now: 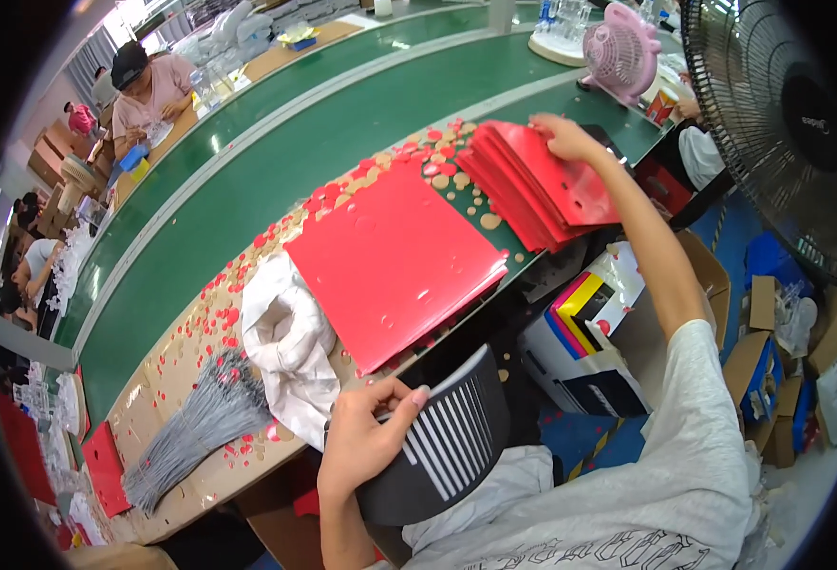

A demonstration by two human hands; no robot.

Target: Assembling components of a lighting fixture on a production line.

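My right hand (565, 140) reaches to the far right of the bench and grips the upper edge of a fanned stack of red plastic sheets (513, 180). Small holes show in the outermost sheet. Near my body, my left hand (371, 432) is closed at the upper left edge of a curved black panel with pale slots (456, 442); what kind of object it is I cannot tell. Between my hands a flat pile of glossy red sheets (394, 266) lies on the bench. Red and tan round cut-outs (238, 285) are scattered around it.
Left of the pile lie a crumpled white cloth (285, 332) and a bundle of thin grey strands (200, 418). A black fan (798, 114) and a pink fan (620, 52) stand at right. An open carton (580, 332) sits below the bench. A co-worker (148, 90) sits across.
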